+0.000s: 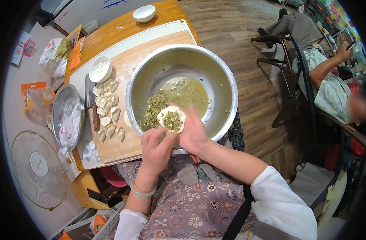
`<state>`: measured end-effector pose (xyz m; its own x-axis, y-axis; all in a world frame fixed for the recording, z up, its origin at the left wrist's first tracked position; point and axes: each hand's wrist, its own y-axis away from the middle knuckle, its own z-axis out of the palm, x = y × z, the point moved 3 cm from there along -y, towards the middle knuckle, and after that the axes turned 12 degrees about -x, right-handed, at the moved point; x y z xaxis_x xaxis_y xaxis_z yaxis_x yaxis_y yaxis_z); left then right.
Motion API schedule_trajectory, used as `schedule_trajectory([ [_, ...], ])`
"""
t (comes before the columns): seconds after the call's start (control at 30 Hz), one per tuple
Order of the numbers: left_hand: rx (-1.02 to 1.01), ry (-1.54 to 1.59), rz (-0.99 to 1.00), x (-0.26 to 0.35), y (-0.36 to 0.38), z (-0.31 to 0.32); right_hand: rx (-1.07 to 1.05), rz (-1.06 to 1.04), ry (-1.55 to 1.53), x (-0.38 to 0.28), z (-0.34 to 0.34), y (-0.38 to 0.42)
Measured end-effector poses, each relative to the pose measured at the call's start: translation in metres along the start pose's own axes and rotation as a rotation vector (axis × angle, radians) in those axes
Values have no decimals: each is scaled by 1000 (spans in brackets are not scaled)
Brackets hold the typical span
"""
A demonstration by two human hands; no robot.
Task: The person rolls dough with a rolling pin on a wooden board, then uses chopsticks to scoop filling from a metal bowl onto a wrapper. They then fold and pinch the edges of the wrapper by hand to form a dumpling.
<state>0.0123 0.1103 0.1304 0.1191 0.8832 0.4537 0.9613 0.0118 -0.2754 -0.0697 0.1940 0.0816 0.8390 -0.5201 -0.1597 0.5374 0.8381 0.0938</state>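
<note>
A round dumpling wrapper (180, 112) with chopped green filling (172, 121) heaped in its middle lies across the fingers of my right hand (194, 134), which is turned palm up. My left hand (157, 145) is closed, with thumb and fingertips at the wrapper's near edge. Both hands are over the near rim of a large metal bowl (227, 86). Inside it, loose green filling (156, 108) is piled at the left and watery liquid (195, 92) covers part of the bottom. Two reddish stick ends (195, 159) show beneath my right wrist.
Left of the bowl, several shaped dumplings (107, 102) lie on a wooden board (125, 146). Near them are a small bowl of white powder (100, 70), a knife (96, 116) and a metal basin (81, 120). A white bowl (144, 14) stands farther back. A person (331, 88) sits at right.
</note>
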Motion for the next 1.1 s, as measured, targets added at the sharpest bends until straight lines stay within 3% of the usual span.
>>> schedule_trajectory([
  [0.1,33,-128,93,-1,2,-1,-37,36,80,3,3,3],
  [0.2,53,5,-2,-8,-2,-6,-81,101,142,4,2,7],
  [0.3,145,425,-270,-18,0,-12,-156,165,378,3,3,10],
  [0.33,145,422,-272,-17,0,-15,-158,167,376,2,6,11],
  [0.4,124,454,-248,-17,0,-19,-197,173,680,-2,13,12],
  [0.63,74,482,-266,-12,-6,-28,-163,75,833,1,12,13],
  [0.9,-137,62,-10,-3,-16,-32,-190,87,1079,-2,14,16],
  [0.97,-73,164,-66,0,-16,-34,-201,42,1146,-1,15,17],
  [1.03,-6,264,-121,-2,-14,-35,-170,63,951,0,14,17],
  [1.1,45,307,-185,-10,-9,-39,-181,69,982,-1,13,16],
])
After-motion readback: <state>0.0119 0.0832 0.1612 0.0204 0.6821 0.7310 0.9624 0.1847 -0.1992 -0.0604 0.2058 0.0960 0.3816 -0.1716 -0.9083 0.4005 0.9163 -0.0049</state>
